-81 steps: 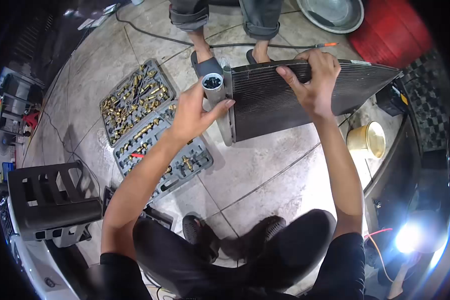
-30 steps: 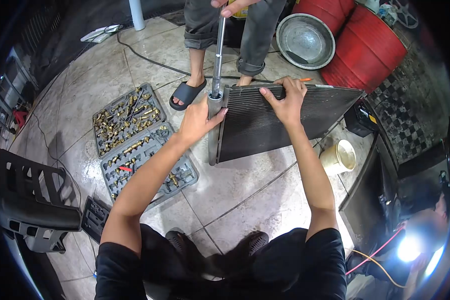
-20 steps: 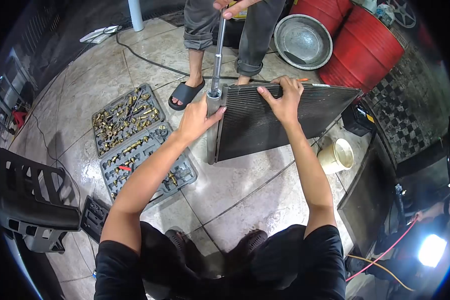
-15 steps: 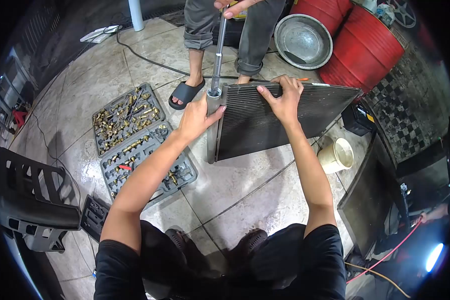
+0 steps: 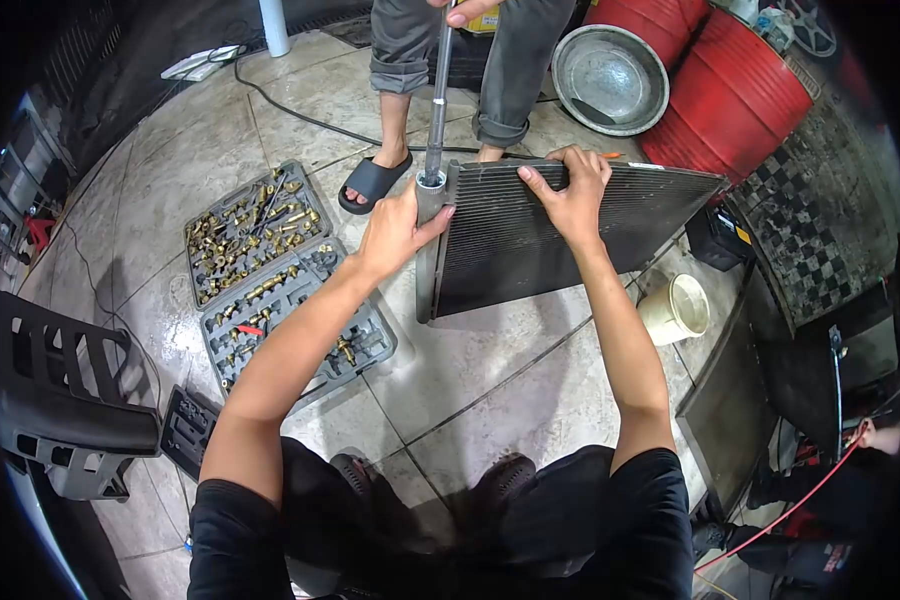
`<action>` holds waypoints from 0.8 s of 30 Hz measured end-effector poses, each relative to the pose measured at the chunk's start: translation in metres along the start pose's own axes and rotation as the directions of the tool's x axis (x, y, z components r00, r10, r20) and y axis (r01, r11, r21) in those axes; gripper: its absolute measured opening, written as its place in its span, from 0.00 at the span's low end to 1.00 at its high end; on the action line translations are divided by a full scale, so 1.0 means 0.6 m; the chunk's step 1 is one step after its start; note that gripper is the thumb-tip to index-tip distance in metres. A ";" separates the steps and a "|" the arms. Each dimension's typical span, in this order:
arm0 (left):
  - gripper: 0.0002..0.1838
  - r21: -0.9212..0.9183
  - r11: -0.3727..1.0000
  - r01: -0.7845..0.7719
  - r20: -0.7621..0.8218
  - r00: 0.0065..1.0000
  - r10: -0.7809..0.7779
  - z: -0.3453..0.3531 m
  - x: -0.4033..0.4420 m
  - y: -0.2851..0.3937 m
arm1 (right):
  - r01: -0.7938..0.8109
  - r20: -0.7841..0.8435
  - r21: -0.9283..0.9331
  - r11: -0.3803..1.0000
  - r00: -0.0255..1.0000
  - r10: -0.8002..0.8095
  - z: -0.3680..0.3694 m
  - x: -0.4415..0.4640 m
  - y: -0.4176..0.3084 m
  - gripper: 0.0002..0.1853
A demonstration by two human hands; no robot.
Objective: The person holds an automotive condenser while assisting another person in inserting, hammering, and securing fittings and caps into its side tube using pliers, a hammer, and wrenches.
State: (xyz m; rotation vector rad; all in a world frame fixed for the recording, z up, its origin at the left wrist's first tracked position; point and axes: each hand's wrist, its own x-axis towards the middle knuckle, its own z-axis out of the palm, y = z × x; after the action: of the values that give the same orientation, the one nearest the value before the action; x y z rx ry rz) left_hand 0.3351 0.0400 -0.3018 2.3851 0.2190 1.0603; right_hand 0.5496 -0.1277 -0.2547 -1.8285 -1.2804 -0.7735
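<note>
A flat black finned car condenser (image 5: 530,240) stands on edge on the tiled floor in front of me. My left hand (image 5: 395,228) is closed round the upper part of the grey cylindrical tube (image 5: 431,200) along its left side. My right hand (image 5: 575,200) grips the top edge, thumb on the fins and fingers over the far side. Another person's hand (image 5: 462,10) holds a long metal rod tool (image 5: 438,110), whose lower end sits in the tube's open top. What the tip touches inside is hidden.
An open grey case (image 5: 295,290) of brass fittings lies on the left, near a black plastic chair (image 5: 60,390). The other person's sandalled foot (image 5: 375,182) is behind the tube. On the right stand a cream bucket (image 5: 675,310), a metal basin (image 5: 610,80) and red drums (image 5: 735,100).
My hands keep their hold on the condenser, and the rod stays in the tube's top. At the lower right, a bright lamp has gone out of view and another person's hand has shifted.
</note>
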 end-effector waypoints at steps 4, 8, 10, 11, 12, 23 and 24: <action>0.27 0.018 0.999 0.048 0.025 0.999 -0.048 0.001 -0.001 -0.003 | 0.008 -0.008 -0.005 1.000 1.000 -0.008 0.001 0.000 0.001 0.29; 0.27 0.010 1.000 -0.014 -0.007 1.000 0.014 0.003 -0.001 -0.007 | 0.008 -0.002 0.000 1.000 1.000 -0.008 -0.001 0.000 0.000 0.29; 0.27 0.005 1.000 0.011 0.009 1.000 -0.011 0.001 -0.001 -0.005 | -0.007 0.015 -0.007 1.000 1.000 0.007 -0.001 0.000 0.000 0.29; 0.27 0.005 1.000 0.012 0.009 1.000 -0.012 0.001 -0.001 -0.004 | -0.007 0.016 -0.007 1.000 1.000 0.007 -0.001 0.000 0.000 0.29; 0.27 0.013 1.000 0.018 0.013 1.000 -0.018 0.001 -0.001 -0.004 | -0.007 0.014 -0.007 1.000 1.000 0.007 -0.001 -0.001 0.001 0.29; 0.26 0.010 0.998 0.054 0.038 0.998 -0.055 -0.002 0.000 0.002 | 0.006 0.004 -0.005 1.000 1.000 -0.006 0.000 -0.001 0.001 0.29; 0.26 0.008 0.999 0.049 0.036 0.998 -0.050 -0.002 0.000 0.001 | 0.008 0.004 -0.011 1.000 1.000 -0.008 0.000 -0.001 0.002 0.29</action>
State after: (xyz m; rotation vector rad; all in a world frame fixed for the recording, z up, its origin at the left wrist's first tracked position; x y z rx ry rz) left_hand 0.3340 0.0399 -0.3010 2.3903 0.2675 0.9941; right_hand 0.5503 -0.1282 -0.2555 -1.8356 -1.2888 -0.7827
